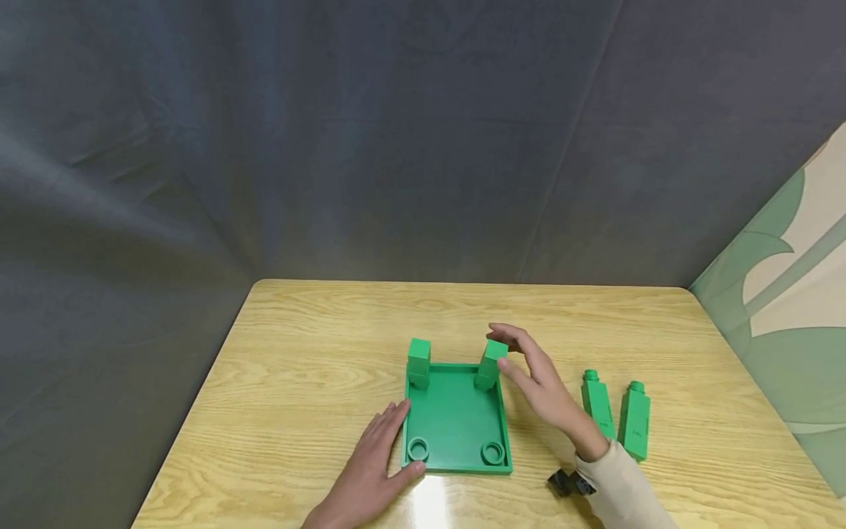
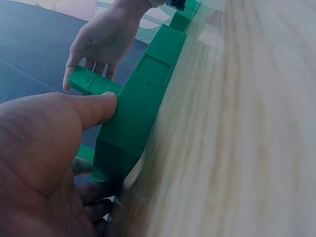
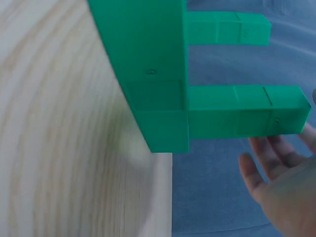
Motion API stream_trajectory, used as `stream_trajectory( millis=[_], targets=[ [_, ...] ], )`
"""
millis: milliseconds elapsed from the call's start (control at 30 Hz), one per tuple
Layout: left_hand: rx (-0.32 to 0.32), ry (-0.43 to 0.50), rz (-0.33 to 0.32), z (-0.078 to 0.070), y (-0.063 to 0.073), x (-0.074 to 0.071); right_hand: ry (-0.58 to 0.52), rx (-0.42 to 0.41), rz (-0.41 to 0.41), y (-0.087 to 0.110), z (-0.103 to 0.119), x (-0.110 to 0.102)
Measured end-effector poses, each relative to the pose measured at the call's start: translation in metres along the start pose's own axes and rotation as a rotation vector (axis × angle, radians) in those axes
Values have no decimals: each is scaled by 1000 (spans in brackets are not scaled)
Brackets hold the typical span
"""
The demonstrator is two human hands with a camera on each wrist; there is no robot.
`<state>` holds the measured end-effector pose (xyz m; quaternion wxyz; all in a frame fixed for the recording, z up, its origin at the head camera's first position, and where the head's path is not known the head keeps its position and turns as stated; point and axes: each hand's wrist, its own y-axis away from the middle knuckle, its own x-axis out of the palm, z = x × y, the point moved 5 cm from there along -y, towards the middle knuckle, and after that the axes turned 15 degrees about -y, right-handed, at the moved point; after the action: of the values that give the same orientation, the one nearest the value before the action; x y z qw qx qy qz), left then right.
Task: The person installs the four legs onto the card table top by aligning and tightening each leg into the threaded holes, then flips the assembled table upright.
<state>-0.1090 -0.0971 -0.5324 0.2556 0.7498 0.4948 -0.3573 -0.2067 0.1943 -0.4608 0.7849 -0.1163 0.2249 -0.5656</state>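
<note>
A square green tray (image 1: 456, 419) with a raised rim lies on the wooden table. Two square green posts stand upright at its far corners, a left post (image 1: 419, 356) and a right post (image 1: 492, 360). Round sockets mark both near corners, a left socket (image 1: 418, 449) and a right socket (image 1: 493, 452). My left hand (image 1: 370, 463) holds the tray's near left corner, thumb on the near side, fingers along the left side. Around the right post my right hand (image 1: 548, 389) is loosely spread, thumb overlapping its near side; in the right wrist view the fingers (image 3: 261, 170) are right beside the post.
Two more green posts, one nearer (image 1: 598, 408) and one farther right (image 1: 636, 422), lie on the table beyond my right forearm, each with a round peg at its far end. A small black device (image 1: 562, 483) sits at the right wrist. A dark curtain (image 1: 423, 147) hangs behind the table.
</note>
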Motion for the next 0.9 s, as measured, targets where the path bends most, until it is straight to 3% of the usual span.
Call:
stream_trajectory(
  millis=[133,333,700,900],
  targets=[
    [0,0,-1,0,0,0,-51,-12,43,0,1,-2],
    [3,-5,-3,1,0,0,2,-19,26,-1,2,-4],
    [0,12,7,1,0,1,177,-20,-196,-2,2,2],
    [4,5,2,2,0,2,204,15,-231,-2,2,5]
  ],
)
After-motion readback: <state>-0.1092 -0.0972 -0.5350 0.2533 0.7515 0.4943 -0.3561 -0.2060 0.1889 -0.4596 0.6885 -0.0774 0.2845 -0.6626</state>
